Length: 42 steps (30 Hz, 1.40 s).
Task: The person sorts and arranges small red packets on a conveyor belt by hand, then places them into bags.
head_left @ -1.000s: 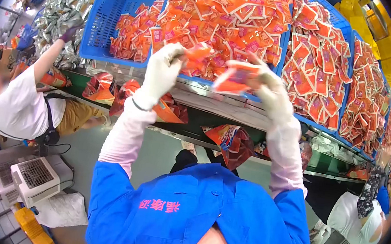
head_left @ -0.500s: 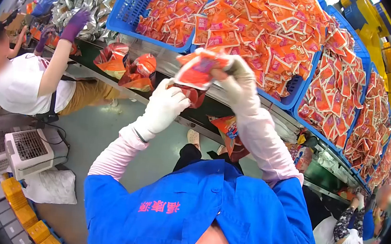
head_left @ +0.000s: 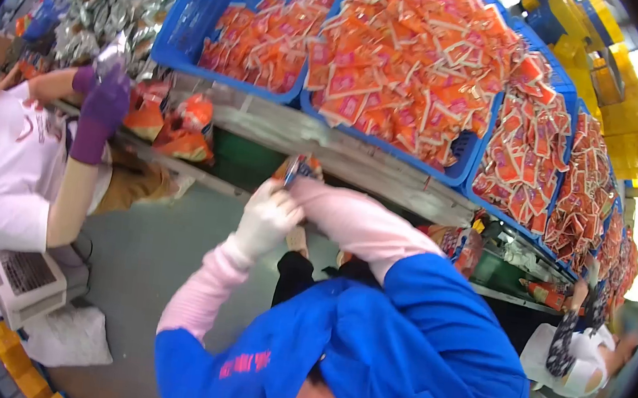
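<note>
My left hand (head_left: 269,213), in a white glove, is closed on the rim of a red-and-orange plastic bag (head_left: 303,165) over the line's near edge. My right forearm (head_left: 364,215), in a pink sleeve, reaches across to the same bag. The right hand itself is hidden at the bag's mouth, so its fingers and anything in them do not show. Beyond the bag, a blue crate (head_left: 387,138) is heaped with orange sauce packets (head_left: 403,60).
Two filled orange bags (head_left: 186,127) stand to the left on the green belt (head_left: 242,156). A co-worker's purple-gloved hand (head_left: 103,102) holds a silver pouch (head_left: 111,54) there. More packet crates (head_left: 522,150) line the right, where another person (head_left: 575,350) works.
My right hand, which held an orange packet above the bag, has gone down to the bag's mouth and out of sight. My left hand keeps its grip. The left co-worker has raised a silver pouch.
</note>
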Tool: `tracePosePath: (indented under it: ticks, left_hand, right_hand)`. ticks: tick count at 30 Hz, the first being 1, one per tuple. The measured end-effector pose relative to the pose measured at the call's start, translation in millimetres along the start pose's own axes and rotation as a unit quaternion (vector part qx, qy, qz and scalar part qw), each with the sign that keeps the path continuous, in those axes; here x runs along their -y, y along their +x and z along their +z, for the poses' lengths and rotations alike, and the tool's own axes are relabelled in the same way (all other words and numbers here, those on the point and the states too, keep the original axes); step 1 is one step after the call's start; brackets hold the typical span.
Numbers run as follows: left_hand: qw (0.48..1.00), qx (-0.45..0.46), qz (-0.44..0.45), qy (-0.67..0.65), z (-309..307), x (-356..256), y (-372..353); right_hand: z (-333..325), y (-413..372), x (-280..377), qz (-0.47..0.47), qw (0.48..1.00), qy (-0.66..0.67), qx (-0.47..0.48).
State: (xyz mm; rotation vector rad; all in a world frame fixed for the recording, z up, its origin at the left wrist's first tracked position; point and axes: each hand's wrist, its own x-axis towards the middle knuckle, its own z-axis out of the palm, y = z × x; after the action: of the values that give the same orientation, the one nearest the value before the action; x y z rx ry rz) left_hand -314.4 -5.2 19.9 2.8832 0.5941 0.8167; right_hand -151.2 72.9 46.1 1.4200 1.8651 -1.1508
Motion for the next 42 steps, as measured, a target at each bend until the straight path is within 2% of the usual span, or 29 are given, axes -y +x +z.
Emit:
tracePosePath:
  ticks: [6,7,8,9,11,12,13,14,15,16,17,19,20,22,23,24,26,27,28,29,30,31,32,34,36,37,40,41,42]
  left_hand:
    - [0.989,0.127,-0.081,0.016,-45,20,11]
    - [0.980,0.163,-0.116,-0.015,-55,19,21]
    - [0.985,0.117,-0.116,-0.056,-58,18,38]
    - [0.989,0.075,-0.109,-0.060,-56,21,58]
    - [0.993,0.007,-0.105,-0.059,-35,31,100]
    - [0.993,-0.020,-0.107,-0.051,-18,41,126]
    - [0.992,-0.053,-0.114,-0.021,6,54,153]
    - [0.989,-0.087,-0.122,0.010,34,67,177]
    - [0.982,-0.090,-0.150,0.070,69,77,195]
    - [0.971,-0.095,-0.176,0.131,93,89,211]
    - [0.970,-0.098,-0.177,0.137,97,97,225]
    - [0.955,0.076,-0.282,0.051,103,108,235]
    - [0.953,0.041,-0.298,-0.044,103,117,234]
    - [0.962,-0.115,-0.211,-0.128,83,119,222]
    - [0.927,-0.173,-0.220,-0.249,69,113,213]
    - [0.858,-0.143,-0.275,-0.411,35,94,199]
    - [0.880,-0.152,-0.261,-0.366,-27,51,165]
    - [0.832,-0.135,-0.373,-0.388,-53,23,148]
    - [0.898,-0.150,-0.316,-0.266,-49,19,123]
    - [0.788,-0.185,-0.396,-0.434,-48,-12,114]
    - [0.750,-0.182,-0.423,-0.475,-40,-30,102]
    - [0.791,-0.149,-0.445,-0.392,-34,-45,92]
    - [0.729,-0.145,-0.482,-0.463,-24,-57,80]
    - [0.697,-0.232,-0.479,-0.480,-14,-70,70]
    - [0.626,-0.254,-0.514,-0.529,-26,-51,39]
    - [0.656,-0.265,-0.471,-0.526,-33,-47,29]
    - [0.655,-0.225,-0.501,-0.519,-50,-21,-8]
    - [0.703,-0.175,-0.512,-0.461,-55,-6,-23]
    - [0.701,-0.182,-0.514,-0.459,-61,1,-35]
  right_hand:
    - [19,-40,-1,-0.112,0.981,0.095,-0.123]
    - [3,-109,-17,-0.130,0.958,0.160,-0.202]
    - [1,-148,-42,-0.041,0.935,0.243,-0.254]
    - [21,-166,-90,-0.024,0.875,0.232,-0.424]
    - [61,-186,-217,0.196,0.763,0.166,-0.594]
    - [84,-196,-286,0.301,0.718,0.155,-0.608]
    - [120,-202,-356,0.366,0.702,0.010,-0.610]
    - [135,-202,-385,0.482,0.708,0.074,-0.511]
    - [151,-189,-419,0.486,0.730,0.183,-0.443]
    - [159,-187,-393,0.489,0.740,0.035,-0.461]
    - [164,-175,-413,0.484,0.739,0.022,-0.467]
    - [181,-160,-443,0.451,0.744,0.070,-0.488]
    - [187,-165,-452,0.406,0.742,0.090,-0.525]
    - [190,-194,-454,0.331,0.751,0.145,-0.553]
    - [197,-209,-470,0.291,0.744,0.226,-0.557]
    - [204,-220,-480,0.249,0.733,0.308,-0.553]
    - [168,-251,-386,0.160,0.581,0.383,-0.700]
    - [145,-259,-338,0.102,0.578,0.488,-0.646]
    - [116,-264,-285,0.043,0.564,0.583,-0.583]
    - [82,-265,-203,-0.032,0.558,0.640,-0.527]
    - [85,-218,-200,-0.226,0.668,0.489,-0.514]
    - [78,-199,-153,-0.146,0.704,0.551,-0.423]
    - [71,-172,-106,-0.299,0.632,0.588,-0.407]
    - [66,-122,-67,-0.370,0.701,0.451,-0.411]
    - [56,-114,-49,-0.303,0.766,0.528,-0.204]
    - [48,-116,-35,-0.330,0.807,0.435,-0.226]
    - [35,-99,-3,-0.329,0.843,0.323,-0.275]
    - [28,-89,3,-0.252,0.826,0.447,-0.232]
    - [23,-65,1,-0.262,0.761,0.550,-0.223]
